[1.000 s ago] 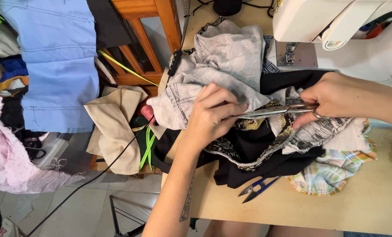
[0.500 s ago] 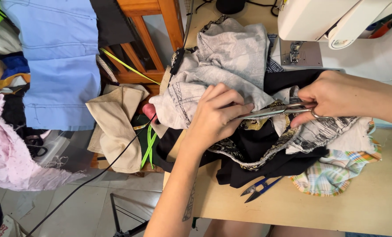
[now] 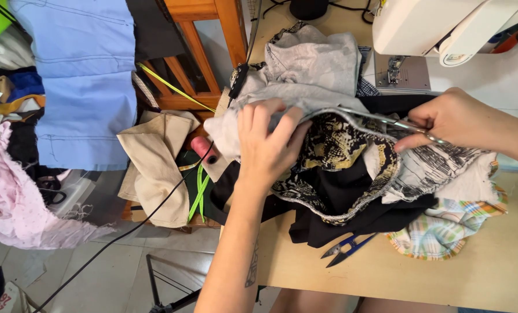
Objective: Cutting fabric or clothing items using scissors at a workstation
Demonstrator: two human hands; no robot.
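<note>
My left hand (image 3: 267,148) presses on and pinches the edge of a grey fabric (image 3: 311,64) in the middle of a cloth pile. My right hand (image 3: 456,119) grips metal scissors (image 3: 380,120), fingers through the handles. The long blades point left along the grey fabric's edge, toward my left fingertips. Just under the blades lies a yellow and black snake-print fabric (image 3: 334,139). Black cloth (image 3: 340,197) lies beneath that. A white cloth with black strokes (image 3: 433,168) sits under my right hand.
A white sewing machine (image 3: 438,29) stands at the back right of the wooden table (image 3: 444,272). Blue thread snips (image 3: 349,249) and plaid cloth (image 3: 444,229) lie near the front. At left are a wooden chair (image 3: 206,52), blue fabric (image 3: 79,75), beige cloth (image 3: 154,162) and pink cloth (image 3: 9,197).
The grey fabric edge has been drawn up and back, and the snake-print fabric now shows. My left hand spread flatter, and the scissors stayed along the edge.
</note>
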